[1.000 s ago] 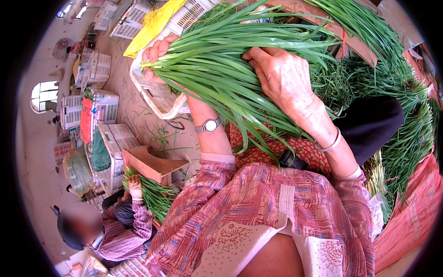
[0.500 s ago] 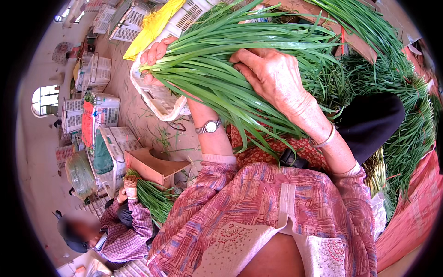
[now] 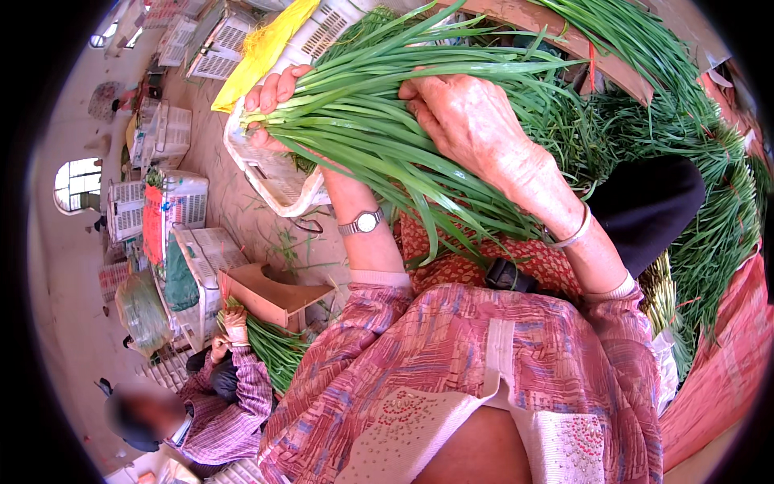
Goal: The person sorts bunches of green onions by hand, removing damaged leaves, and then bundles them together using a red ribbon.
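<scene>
A large bunch of garlic chives, with pale stem ends to the left and long flat green leaves fanning right, lies across the space above my lap. My left hand wraps round the stem ends, and a watch sits on that wrist. Over the middle of the leaves, my right hand is closed, thumb and fingers pinched together on some of them; its fingertips are partly hidden. Beneath the left hand stands a white plastic crate, its rim showing.
Heaped chives lie at the right beside a red sheet. A wooden board is at the top, a yellow cloth by the crate. At lower left a co-worker handles chives near a cardboard box; stacked crates stand behind.
My right hand has shifted slightly up and left over the leaves, its fingers curled tighter. My left hand keeps its hold. The co-worker's hands have moved apart a little.
</scene>
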Demonstrator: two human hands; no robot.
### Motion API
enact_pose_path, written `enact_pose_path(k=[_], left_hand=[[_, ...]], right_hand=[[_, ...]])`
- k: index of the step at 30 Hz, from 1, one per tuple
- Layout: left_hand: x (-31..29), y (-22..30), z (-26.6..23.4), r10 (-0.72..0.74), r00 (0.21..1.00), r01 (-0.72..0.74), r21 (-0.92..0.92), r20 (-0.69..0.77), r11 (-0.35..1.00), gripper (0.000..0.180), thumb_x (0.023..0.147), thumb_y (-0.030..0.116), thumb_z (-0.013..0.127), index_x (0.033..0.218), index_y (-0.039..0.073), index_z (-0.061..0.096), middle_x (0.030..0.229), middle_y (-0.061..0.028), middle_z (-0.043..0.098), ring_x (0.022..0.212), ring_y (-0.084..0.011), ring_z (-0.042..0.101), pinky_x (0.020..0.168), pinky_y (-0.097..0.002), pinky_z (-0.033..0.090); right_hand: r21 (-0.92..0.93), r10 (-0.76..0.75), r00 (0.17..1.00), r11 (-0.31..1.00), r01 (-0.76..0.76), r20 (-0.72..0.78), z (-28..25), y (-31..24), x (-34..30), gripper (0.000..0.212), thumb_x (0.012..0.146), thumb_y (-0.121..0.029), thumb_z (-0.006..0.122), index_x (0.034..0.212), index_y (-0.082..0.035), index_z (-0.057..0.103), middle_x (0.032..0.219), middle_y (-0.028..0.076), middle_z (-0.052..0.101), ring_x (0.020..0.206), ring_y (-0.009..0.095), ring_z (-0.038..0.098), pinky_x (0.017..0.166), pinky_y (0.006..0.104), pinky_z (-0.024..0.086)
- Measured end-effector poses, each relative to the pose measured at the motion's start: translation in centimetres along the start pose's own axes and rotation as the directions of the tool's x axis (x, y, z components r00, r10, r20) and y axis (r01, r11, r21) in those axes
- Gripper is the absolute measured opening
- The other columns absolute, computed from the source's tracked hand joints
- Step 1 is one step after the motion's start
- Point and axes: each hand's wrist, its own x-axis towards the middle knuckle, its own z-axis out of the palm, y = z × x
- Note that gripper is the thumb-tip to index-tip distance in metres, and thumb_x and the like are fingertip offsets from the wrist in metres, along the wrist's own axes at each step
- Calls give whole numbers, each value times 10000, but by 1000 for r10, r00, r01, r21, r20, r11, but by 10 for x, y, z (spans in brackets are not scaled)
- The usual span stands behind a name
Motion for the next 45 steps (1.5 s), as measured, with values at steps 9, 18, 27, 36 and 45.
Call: enact_pose_path(k=[9, 18, 27, 36, 45], left_hand=[[-10, 6, 2, 164, 965, -106, 269, -203, 957, 162, 792, 253, 613, 938, 183, 603, 901, 40, 592, 905, -149, 553, 1028, -386, 375], [-6, 59, -14, 217, 944, -38, 569, -250, 821, 211, 860, 323, 568, 976, 149, 596, 940, 6, 603, 940, -146, 559, 1014, -358, 398], [28, 47, -11, 255, 961, -80, 784, -103, 616, 238, 855, 366, 553, 936, 153, 620, 914, 2, 630, 935, -148, 586, 1043, -386, 405], [36, 24, 9, 220, 947, -96, 445, -235, 890, 181, 807, 326, 551, 824, 154, 603, 841, 19, 609, 895, -125, 582, 1032, -384, 401], [38, 21, 15, 127, 969, -91, 173, -212, 981, 110, 792, 295, 585, 827, 192, 601, 859, 65, 615, 906, -96, 581, 1040, -365, 385]], right_hand=[[-19, 11, 997, 1000, -9, 73, -9, 2, 9, 133, 838, -182, 611, 841, -54, 646, 777, 170, 670, 747, 391, 664, 644, 481, 535], [-321, 334, 891, 918, -233, 308, -88, 57, -47, 223, 871, -321, 659, 823, -104, 673, 709, 125, 666, 717, 335, 666, 648, 445, 530], [-60, 171, 985, 984, -170, 5, -119, 52, -41, 152, 896, -200, 640, 963, -68, 672, 807, 116, 683, 773, 320, 670, 680, 393, 530], [-6, 96, 994, 995, -96, 56, -29, 31, -18, 184, 912, -226, 578, 984, -110, 701, 902, 115, 674, 815, 361, 655, 709, 452, 534], [115, 220, 975, 968, -222, 31, -5, 25, -2, 178, 877, -270, 624, 937, -121, 700, 841, 142, 678, 772, 361, 658, 678, 454, 528]])
